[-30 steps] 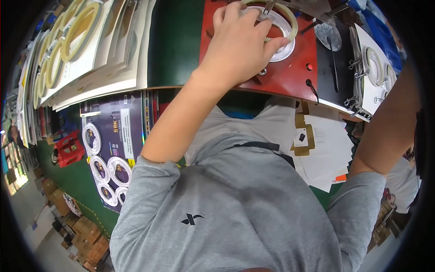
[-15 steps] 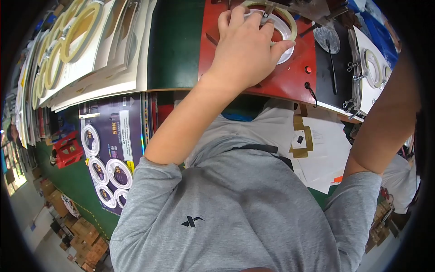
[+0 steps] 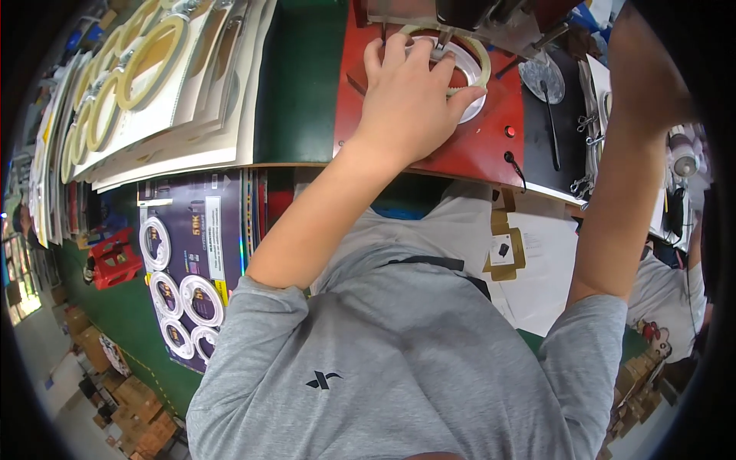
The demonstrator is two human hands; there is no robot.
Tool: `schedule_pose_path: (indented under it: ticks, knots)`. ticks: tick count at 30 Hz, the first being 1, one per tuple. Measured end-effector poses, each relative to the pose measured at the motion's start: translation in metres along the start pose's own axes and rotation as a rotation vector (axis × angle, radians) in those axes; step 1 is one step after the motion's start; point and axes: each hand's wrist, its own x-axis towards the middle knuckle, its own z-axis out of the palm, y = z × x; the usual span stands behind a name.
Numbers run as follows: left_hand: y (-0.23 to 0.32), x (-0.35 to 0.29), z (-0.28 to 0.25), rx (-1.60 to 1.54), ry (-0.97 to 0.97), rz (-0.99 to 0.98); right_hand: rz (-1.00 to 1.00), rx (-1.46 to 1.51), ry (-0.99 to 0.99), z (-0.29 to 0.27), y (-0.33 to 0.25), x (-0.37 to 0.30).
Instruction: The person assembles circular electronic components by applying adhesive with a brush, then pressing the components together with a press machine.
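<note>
My left hand point(image 3: 410, 96) curls over a white plastic ring point(image 3: 472, 110), fingers bent across its far side and thumb at its right edge. Around the far side of the ring curves a cream-coloured ring point(image 3: 484, 65). Both lie on a red base plate point(image 3: 460, 153), under a machine head point(image 3: 491, 24) with a thin metal part reaching down beside my fingertips. My right hand point(image 3: 648, 73) is raised at the upper right, dark and smeared; its fingers cannot be made out, nor whether it holds anything.
Stacked white sheets point(image 3: 172, 130) with cream rings stand at the left. White rings point(image 3: 202, 300) lie on a purple printed panel point(image 3: 195, 230) below. A round grey dish point(image 3: 541, 77), a red button point(image 3: 510, 132) and clipped boards point(image 3: 590, 138) are to the right. Another person point(image 3: 667, 299) sits far right.
My right arm has swung leftward and up, bringing the blurred hand into the upper right. The left hand stays on the white ring while the whole view has shifted slightly.
</note>
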Motion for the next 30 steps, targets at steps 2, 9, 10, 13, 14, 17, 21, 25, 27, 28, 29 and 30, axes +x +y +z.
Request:
schedule_pose_path:
  ticks: [2,9,10,13,14,17,21,25,27,28,29,30]
  knots:
    - [0.009,0.002,0.001,-0.173,0.051,0.035,-0.079,-0.147,-0.078,-0.018,-0.125,0.068]
    - [-0.003,-0.013,-0.028,-0.552,0.097,0.052,-0.159,-0.259,-0.156,0.114,-0.384,0.113]
    - [-0.013,-0.021,-0.035,-0.559,0.13,0.053,-0.16,-0.247,-0.156,0.114,-0.381,0.111]
    - [-0.045,-0.06,-0.033,-0.599,0.221,-0.22,0.273,-0.189,-0.107,0.112,-0.399,0.033]
    - [-0.05,-0.071,-0.031,-0.696,0.199,-0.36,0.39,-0.411,-0.216,0.105,-0.396,-0.002]
    - [-0.054,-0.092,-0.009,-0.846,0.129,-0.551,0.576,-0.761,-0.772,0.09,-0.395,-0.044]
    - [-0.053,-0.096,-0.005,-0.924,0.11,-0.59,0.54,-0.87,-0.942,0.087,-0.407,-0.05]
    - [-0.051,-0.096,-0.003,-0.853,0.099,-0.562,0.575,-0.83,-0.983,0.086,-0.41,-0.051]
    - [-0.05,-0.094,-0.004,-0.827,0.088,-0.556,0.562,-0.852,-0.981,0.087,-0.411,-0.047]
    - [-0.05,-0.095,-0.005,-0.831,0.085,-0.547,0.553,-0.833,-0.985,0.086,-0.411,-0.046]
    - [-0.051,-0.096,-0.005,-0.816,0.084,-0.541,0.544,-0.813,-0.989,0.085,-0.411,-0.045]
    - [-0.052,-0.096,-0.005,-0.8,0.085,-0.535,0.547,-0.82,-0.981,0.084,-0.409,-0.043]
